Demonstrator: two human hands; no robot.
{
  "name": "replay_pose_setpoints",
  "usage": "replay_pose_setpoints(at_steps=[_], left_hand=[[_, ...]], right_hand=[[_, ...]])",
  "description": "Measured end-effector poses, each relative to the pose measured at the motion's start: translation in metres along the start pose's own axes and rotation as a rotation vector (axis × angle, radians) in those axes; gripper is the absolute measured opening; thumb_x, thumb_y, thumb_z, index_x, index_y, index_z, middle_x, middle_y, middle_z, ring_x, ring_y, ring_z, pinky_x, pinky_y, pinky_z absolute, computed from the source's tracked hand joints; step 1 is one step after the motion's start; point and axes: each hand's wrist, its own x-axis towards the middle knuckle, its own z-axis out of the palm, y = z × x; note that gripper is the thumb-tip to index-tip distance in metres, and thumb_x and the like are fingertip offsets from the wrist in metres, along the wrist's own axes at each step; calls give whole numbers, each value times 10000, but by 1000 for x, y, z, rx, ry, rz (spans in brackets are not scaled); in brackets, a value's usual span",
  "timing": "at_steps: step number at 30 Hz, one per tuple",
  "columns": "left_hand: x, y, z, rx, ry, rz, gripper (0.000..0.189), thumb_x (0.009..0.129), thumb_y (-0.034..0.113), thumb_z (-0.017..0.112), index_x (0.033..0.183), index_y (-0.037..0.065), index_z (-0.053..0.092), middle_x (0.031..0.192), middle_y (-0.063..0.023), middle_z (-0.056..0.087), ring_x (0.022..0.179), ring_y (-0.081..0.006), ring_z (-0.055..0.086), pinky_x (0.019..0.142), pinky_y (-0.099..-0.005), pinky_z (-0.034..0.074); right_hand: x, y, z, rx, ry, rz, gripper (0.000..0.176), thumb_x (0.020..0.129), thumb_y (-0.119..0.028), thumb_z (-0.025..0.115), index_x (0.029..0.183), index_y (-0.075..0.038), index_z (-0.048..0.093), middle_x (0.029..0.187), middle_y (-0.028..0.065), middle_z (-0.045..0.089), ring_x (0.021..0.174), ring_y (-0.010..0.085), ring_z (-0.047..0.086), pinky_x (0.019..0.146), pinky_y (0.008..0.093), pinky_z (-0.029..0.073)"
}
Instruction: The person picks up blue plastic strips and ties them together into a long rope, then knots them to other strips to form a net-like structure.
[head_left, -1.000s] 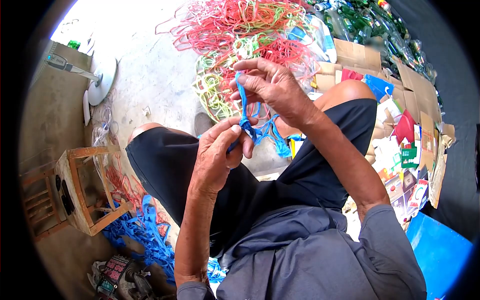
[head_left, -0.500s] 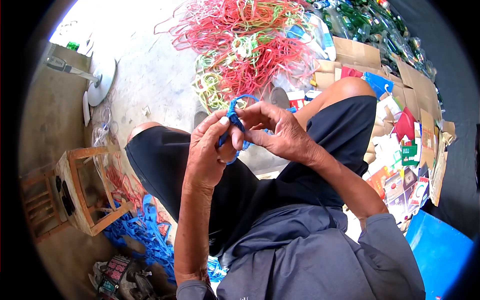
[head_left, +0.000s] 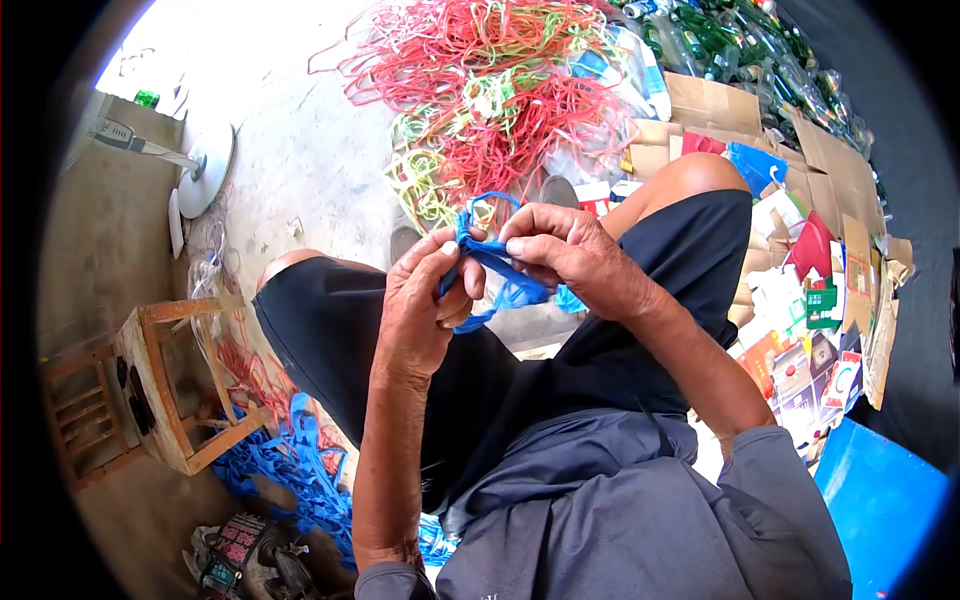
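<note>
A blue strip (head_left: 490, 256) is stretched between my two hands above my lap, with a loop standing up at its top and loose folds hanging below. My left hand (head_left: 425, 290) pinches the bunched part of it between thumb and fingers. On the other side, my right hand (head_left: 575, 255) has its thumb and index finger closed on the strip. More blue strips (head_left: 300, 470) lie heaped on the floor at the lower left.
Red and green strips (head_left: 500, 90) are piled ahead. Flattened cardboard (head_left: 715, 105), boxes and green bottles (head_left: 740, 45) lie at the right. A wooden frame (head_left: 190, 385) and a fan base (head_left: 208, 170) stand at the left. A blue panel (head_left: 880, 500) is at the lower right.
My right hand has moved slightly right, away from my left hand, and more of the blue strip now shows between them. My left hand stays nearly in place.
</note>
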Motion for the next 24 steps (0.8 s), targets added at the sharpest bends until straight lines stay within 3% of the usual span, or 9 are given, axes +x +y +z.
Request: replay_pose_setpoints(at_steps=[1,4,7,18,19,24], left_hand=[[0,-1,0,8,13,-1,249,1055,133,480,1205,-1,626,732,-96,642,420,-29,286,401,-195,241],[-1,-1,-1,33,40,-8,215,1049,119,500,1184,18,632,750,-103,655,423,-25,288,401,-194,234],[-1,0,-2,64,45,-24,189,1043,108,521,1169,25,635,765,-102,665,433,-17,291,404,-193,223],[0,-2,-2,248,100,20,164,1056,123,524,1109,1,620,815,-87,677,474,5,317,423,-163,231],[1,-1,-2,244,103,26,167,1058,123,522,1110,0,622,820,-87,682,474,6,314,423,-163,233],[7,-1,-4,199,143,94,166,1056,139,524,1063,30,649,873,-66,727,481,17,301,421,-156,233]], right_hand=[[-3,-5,2,-23,30,21,134,1002,-133,602,1070,-29,651,817,-24,602,676,35,511,605,189,404],[-1,-8,0,-174,30,-56,131,996,-128,625,1060,-23,669,839,-25,622,728,29,542,652,200,447],[1,-8,-2,-284,-6,-164,123,979,-95,636,1031,9,676,895,-3,649,868,62,592,796,255,510],[-5,-25,-13,-459,-99,-115,178,954,-105,716,1070,27,690,897,20,700,813,57,605,726,246,502],[-2,-19,-14,-388,-69,-183,149,952,-118,721,993,24,698,802,2,674,728,48,579,645,241,481],[-2,-35,-30,-325,-105,7,170,974,-168,706,1011,-2,718,761,0,661,658,49,580,571,226,473]])
